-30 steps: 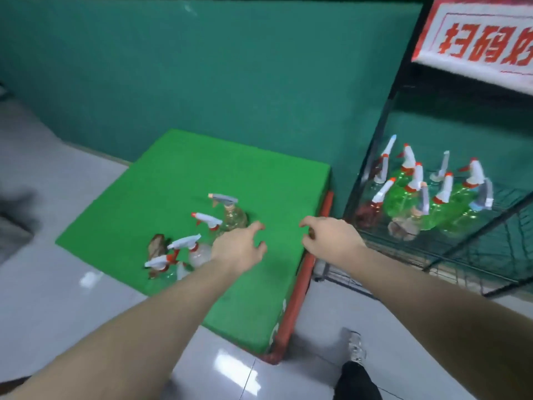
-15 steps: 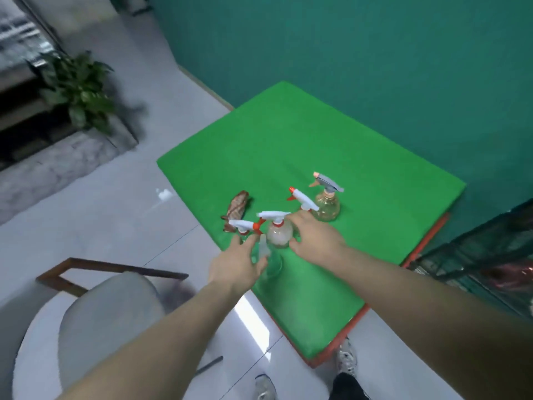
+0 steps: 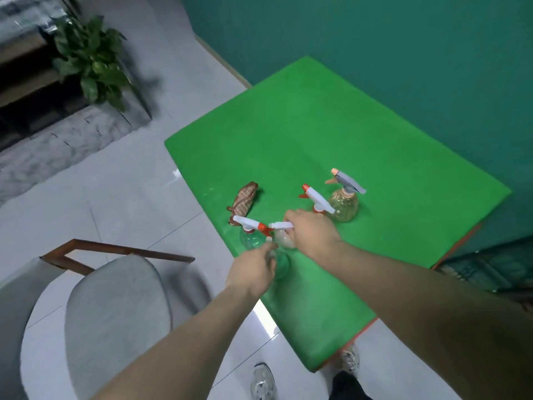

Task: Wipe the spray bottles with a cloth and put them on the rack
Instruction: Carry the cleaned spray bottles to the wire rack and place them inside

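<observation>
Right hand (image 3: 310, 232) grips the pale spray bottle (image 3: 284, 239) at its white trigger head; my left hand (image 3: 253, 271) curls round a green bottle (image 3: 281, 264) beside it. Nearby on the green table (image 3: 317, 134): a brown cloth (image 3: 245, 200), three more bottles.

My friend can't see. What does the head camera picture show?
Two bare hands reach for spray bottles on a green table: the right hand grips a clear one, the left hand touches a green one. A brown cloth lies nearby.
</observation>
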{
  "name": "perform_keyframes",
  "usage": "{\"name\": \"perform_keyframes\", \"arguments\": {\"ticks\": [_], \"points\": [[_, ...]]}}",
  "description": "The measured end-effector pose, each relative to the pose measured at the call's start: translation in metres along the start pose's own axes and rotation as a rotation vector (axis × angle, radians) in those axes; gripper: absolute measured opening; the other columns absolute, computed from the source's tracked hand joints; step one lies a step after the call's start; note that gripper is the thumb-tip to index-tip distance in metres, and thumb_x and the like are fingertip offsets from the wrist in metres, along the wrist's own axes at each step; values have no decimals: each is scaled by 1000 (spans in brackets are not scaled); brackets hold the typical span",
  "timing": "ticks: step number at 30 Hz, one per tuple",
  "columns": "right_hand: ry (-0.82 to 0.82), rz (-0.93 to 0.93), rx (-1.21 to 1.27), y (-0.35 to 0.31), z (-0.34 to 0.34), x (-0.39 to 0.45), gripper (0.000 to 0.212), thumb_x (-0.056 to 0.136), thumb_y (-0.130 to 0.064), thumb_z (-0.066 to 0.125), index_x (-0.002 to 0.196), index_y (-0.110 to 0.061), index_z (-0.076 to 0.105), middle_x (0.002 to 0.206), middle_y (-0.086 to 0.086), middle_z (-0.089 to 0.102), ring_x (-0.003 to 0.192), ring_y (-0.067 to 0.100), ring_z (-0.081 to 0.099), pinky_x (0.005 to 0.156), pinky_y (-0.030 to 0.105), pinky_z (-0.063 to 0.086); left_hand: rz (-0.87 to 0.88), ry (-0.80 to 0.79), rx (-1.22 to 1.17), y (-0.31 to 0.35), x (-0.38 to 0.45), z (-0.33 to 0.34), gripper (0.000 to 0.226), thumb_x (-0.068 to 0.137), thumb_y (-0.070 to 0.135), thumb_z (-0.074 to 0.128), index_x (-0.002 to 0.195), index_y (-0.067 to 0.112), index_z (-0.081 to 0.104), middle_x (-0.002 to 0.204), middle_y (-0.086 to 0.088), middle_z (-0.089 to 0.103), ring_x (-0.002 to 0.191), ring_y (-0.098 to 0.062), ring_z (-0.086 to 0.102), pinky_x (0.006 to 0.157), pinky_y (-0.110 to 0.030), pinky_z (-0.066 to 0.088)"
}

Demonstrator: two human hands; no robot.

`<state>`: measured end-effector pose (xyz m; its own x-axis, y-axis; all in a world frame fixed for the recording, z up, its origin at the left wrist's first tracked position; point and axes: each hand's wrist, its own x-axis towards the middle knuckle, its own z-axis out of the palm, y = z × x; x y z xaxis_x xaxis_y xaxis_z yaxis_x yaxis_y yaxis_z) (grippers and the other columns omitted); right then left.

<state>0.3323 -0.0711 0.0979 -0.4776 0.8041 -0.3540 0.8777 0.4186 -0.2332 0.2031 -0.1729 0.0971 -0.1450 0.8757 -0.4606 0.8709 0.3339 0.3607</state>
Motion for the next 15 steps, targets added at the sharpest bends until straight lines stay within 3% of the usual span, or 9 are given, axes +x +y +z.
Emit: {"name": "perform_keyframes", "arguments": {"ticks": [4,8,11,15], "points": [[22,33,-10,11,2,-16,15,104,-24,47,112,-14,55,90,3,63,79,22,66,73,40,60,-16,-97,-111,0,5,-7,33,108,29,40,133,28,62,112,-6,74,91,-22,69,80,-30,50],[60,135,49,23,9,-39,17,104,-31,51,114,-18,58,85,-1,62,73,17,66,66,35,61,62,-227,-55,-7,7,-11,43,97,9,52,137,25,57,117,-4,70,92,-20,66,76,-29,52],[78,209,53,30,10,-63,20,104,-33,50,120,-23,58,81,-5,60,65,10,60,54,26,53,175,-186,118,-14,11,-12,33,98,13,63,131,19,63,118,-4,72,103,-21,67,84,-28,49],[104,333,66,40,9,-102,17,103,-34,50,112,-21,58,76,-7,57,62,7,57,47,23,42,286,-128,204,-10,7,-15,17,101,30,65,112,19,71,104,1,73,88,-16,66,75,-25,44]]}}
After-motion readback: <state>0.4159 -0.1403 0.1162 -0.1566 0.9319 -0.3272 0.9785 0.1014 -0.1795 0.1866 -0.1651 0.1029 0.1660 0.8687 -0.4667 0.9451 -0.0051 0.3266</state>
